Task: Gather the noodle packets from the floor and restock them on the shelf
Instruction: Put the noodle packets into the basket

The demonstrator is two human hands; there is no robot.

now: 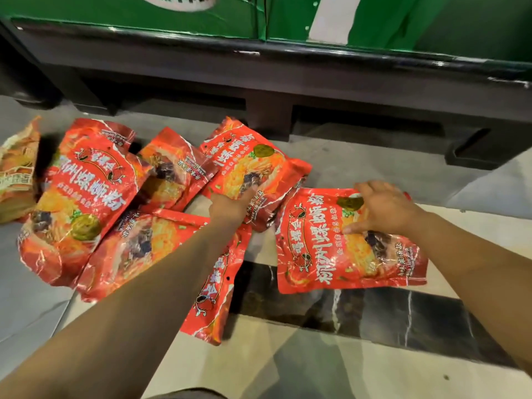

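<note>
Your left hand pinches the middle noodle packet at its near edge | your right hand rests, fingers spread, on the right noodle packet | both packets lie on the floor below the shelf base

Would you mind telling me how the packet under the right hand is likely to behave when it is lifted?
Probably floppy: the packet is a creased foil pouch and would likely sag from one edge. Its glossy film may slip under the right hand. It lies flat, so it shouldn't roll.
</note>
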